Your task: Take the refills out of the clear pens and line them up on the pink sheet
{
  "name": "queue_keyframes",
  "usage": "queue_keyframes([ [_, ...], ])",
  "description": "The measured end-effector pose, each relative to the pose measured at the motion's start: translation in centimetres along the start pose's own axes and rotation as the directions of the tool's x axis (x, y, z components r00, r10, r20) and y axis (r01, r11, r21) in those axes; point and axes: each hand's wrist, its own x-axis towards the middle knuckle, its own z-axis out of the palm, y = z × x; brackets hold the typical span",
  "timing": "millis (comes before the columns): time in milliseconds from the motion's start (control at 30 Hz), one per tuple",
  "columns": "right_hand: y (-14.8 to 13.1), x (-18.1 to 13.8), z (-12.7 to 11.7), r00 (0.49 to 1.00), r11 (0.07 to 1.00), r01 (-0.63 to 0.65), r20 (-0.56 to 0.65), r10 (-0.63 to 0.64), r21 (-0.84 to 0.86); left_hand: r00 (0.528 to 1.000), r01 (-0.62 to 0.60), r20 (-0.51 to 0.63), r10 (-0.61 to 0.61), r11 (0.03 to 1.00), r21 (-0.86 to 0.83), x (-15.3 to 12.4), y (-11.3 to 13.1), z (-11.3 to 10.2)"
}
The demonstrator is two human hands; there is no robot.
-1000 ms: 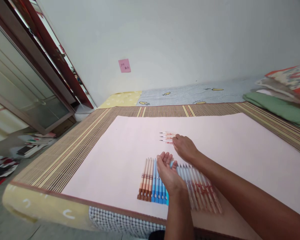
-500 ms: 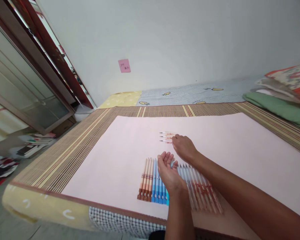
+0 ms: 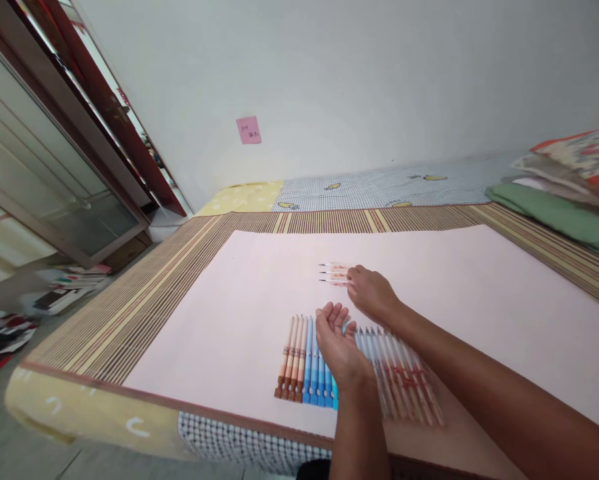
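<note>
Three thin pen refills (image 3: pixel 333 273) with dark tips lie side by side on the pale pink sheet (image 3: pixel 219 320), tips pointing left. My right hand (image 3: pixel 372 290) is at their right ends, its fingers closed around the lowest refill; those ends are hidden. My left hand (image 3: pixel 339 337) hovers palm up over a row of pens, fingers loosely curled and apart, with nothing visible in it. Left of it lie several peach-and-brown pens (image 3: pixel 292 360), then several blue pens (image 3: pixel 314 373). Clear pens with red prints (image 3: pixel 404 373) lie to its right, partly under my right forearm.
A striped mat (image 3: pixel 154 287) lies under the sheet on a bed. Folded green fabric (image 3: pixel 549 213) and a patterned pillow (image 3: pixel 589 157) are at the right. A pink note (image 3: pixel 248 130) is on the wall. Books (image 3: pixel 69 290) sit on the floor at left.
My right hand has shifted slightly right along the refills, showing a little more of them. My left hand has barely moved.
</note>
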Motion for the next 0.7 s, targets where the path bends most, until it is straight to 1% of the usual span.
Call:
queue_keyframes([
  [100, 2.0, -0.2, 0.3, 0.989, 0.974, -0.128, -0.048, 0.140, 0.189, 1.000, 0.006, -0.007, -0.006, 1.000, 0.002, 0.1, 0.0, 0.0],
  [200, 3.6, -0.6, 0.7, 0.979, 0.948, -0.193, -0.013, 0.203, 0.252, 1.000, 0.009, -0.007, -0.009, 1.000, 0.010, 0.0, -0.1, 0.0],
  [300, 4.0, -1.2, 0.9, 0.982, 0.949, -0.184, 0.016, 0.186, 0.256, 1.000, 0.017, -0.001, -0.017, 1.000, 0.014, 0.0, -0.2, 0.0],
  [400, 3.4, -1.5, 0.8, 0.986, 0.952, -0.164, 0.012, 0.167, 0.258, 1.000, 0.019, 0.001, -0.019, 1.000, 0.010, 0.0, -0.2, 0.0],
  [533, 2.6, -1.5, 0.4, 0.985, 0.956, -0.169, 0.024, 0.169, 0.240, 1.000, 0.016, 0.001, -0.017, 1.000, 0.020, 0.1, -0.2, 0.1],
  [700, 2.4, -1.4, 0.3, 0.987, 0.961, -0.162, 0.031, 0.159, 0.225, 1.000, 0.025, 0.003, -0.025, 0.999, 0.021, 0.0, -0.4, 0.0],
])
